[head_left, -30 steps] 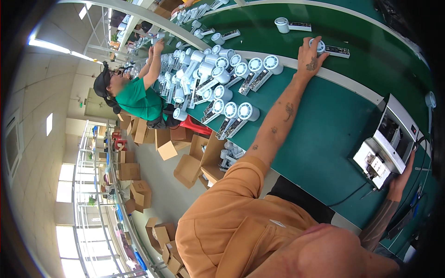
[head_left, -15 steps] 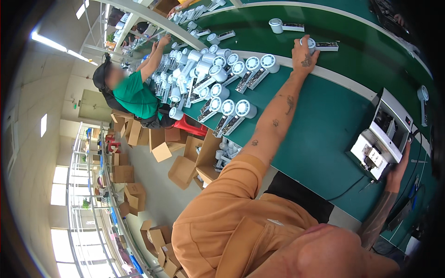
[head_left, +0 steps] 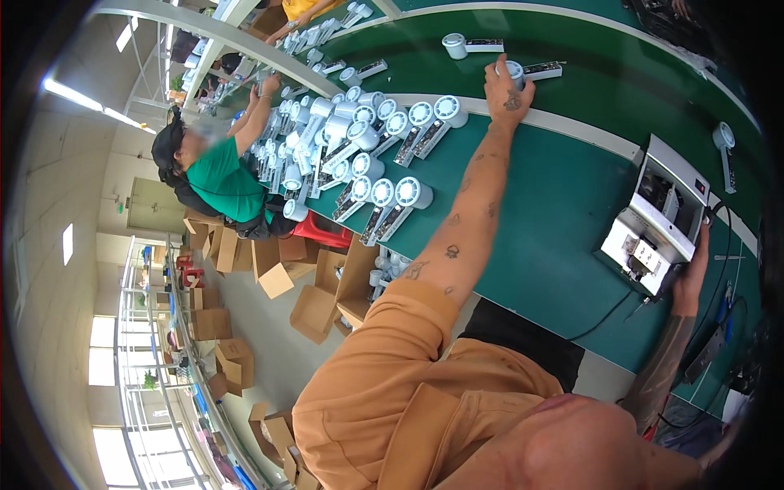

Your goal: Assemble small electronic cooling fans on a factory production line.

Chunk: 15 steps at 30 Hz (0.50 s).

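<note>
My left hand [head_left: 508,91] reaches far across the green bench. Its fingers wrap the round white head of a handheld fan [head_left: 544,71], whose handle with an exposed circuit board points right on the dark green belt. Another such fan [head_left: 474,46] lies just beyond it. My right hand [head_left: 692,265] is against the right side of an open metal box-shaped machine [head_left: 663,216] with a small fixture at its front; its fingers are mostly hidden behind the casing. Left of my left arm, many more fans [head_left: 412,193] are heaped on the bench, handles showing bare boards.
A single fan [head_left: 724,147] lies on the belt at far right. Black cables and tools [head_left: 709,347] lie beside the machine. A co-worker in a green shirt [head_left: 229,175] works at left. Open cardboard boxes [head_left: 318,298] stand on the floor near a red stool [head_left: 322,231].
The whole view has shifted, so everything sits further left. The fan under my left hand has turned slightly, its handle end angled farther away. My right hand stays by the machine.
</note>
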Each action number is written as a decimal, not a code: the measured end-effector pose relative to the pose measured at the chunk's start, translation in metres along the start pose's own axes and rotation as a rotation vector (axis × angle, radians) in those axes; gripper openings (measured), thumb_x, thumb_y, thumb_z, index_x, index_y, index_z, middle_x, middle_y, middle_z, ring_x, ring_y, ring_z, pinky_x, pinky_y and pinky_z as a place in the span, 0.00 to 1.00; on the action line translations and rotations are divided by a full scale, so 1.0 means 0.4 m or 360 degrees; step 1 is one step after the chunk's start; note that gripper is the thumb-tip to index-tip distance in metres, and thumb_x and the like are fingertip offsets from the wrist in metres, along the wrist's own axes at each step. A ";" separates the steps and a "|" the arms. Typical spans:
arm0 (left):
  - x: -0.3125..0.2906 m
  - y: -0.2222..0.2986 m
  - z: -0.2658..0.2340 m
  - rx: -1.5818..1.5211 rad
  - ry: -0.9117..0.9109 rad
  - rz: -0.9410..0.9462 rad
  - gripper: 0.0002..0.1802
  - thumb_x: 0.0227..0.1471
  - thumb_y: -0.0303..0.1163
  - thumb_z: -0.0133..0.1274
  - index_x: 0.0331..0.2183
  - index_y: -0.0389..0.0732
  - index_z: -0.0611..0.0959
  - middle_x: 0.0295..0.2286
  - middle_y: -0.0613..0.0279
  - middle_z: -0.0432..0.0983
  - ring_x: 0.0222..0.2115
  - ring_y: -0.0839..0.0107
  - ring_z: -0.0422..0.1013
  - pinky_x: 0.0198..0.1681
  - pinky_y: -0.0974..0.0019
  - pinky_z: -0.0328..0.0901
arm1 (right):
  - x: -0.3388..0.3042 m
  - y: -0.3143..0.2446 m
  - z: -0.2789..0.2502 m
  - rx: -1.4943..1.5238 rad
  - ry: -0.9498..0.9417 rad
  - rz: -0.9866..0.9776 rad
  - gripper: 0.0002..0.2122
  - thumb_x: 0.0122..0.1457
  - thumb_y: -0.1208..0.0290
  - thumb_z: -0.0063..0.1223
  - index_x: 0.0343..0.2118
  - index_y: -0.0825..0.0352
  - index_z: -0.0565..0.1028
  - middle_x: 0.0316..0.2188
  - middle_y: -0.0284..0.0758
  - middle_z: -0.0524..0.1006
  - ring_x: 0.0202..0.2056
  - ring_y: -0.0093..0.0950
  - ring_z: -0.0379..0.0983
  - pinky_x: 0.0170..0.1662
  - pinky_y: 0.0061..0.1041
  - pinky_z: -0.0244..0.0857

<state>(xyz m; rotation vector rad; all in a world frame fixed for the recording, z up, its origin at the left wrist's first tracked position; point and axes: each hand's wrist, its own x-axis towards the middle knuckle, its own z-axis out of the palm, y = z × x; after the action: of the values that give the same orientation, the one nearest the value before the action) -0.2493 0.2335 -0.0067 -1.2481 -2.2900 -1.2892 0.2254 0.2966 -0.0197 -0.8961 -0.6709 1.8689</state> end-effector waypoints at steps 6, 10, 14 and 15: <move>-0.002 0.003 0.037 -0.0363 0.0244 0.0112 0.43 0.48 0.32 0.58 0.62 0.29 0.62 0.49 0.37 0.66 0.49 0.39 0.67 0.55 0.45 0.63 | -0.022 -0.021 -0.006 -0.0162 0.0118 -0.0036 0.21 0.69 0.56 0.53 0.57 0.64 0.75 0.51 0.34 0.80 0.50 0.28 0.77 0.54 0.27 0.69; 0.013 -0.038 0.017 -0.0569 0.0311 0.0107 0.40 0.49 0.27 0.56 0.62 0.28 0.62 0.49 0.39 0.66 0.49 0.45 0.67 0.57 0.51 0.62 | -0.038 -0.016 0.051 -0.0071 0.0128 0.0000 0.21 0.68 0.57 0.55 0.58 0.65 0.75 0.55 0.33 0.78 0.54 0.27 0.74 0.60 0.26 0.63; 0.016 -0.035 0.015 -0.0726 0.0225 0.0022 0.41 0.50 0.25 0.55 0.64 0.30 0.60 0.50 0.43 0.67 0.49 0.50 0.68 0.57 0.53 0.62 | -0.052 -0.021 0.057 -0.0010 0.0082 -0.0021 0.21 0.68 0.59 0.54 0.58 0.66 0.76 0.54 0.33 0.79 0.53 0.26 0.76 0.59 0.25 0.65; 0.017 -0.038 0.010 -0.0781 0.0203 0.0005 0.42 0.50 0.25 0.55 0.64 0.31 0.60 0.51 0.43 0.66 0.49 0.50 0.69 0.57 0.53 0.62 | -0.051 -0.021 0.055 -0.0013 0.0095 -0.0028 0.21 0.68 0.59 0.54 0.58 0.66 0.76 0.54 0.33 0.79 0.53 0.26 0.76 0.59 0.25 0.65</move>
<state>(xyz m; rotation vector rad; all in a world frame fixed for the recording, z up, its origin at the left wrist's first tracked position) -0.2642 0.2369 -0.0142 -1.2543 -1.9450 -1.9467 0.2181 0.2800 0.0058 -0.9445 -0.6486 1.8177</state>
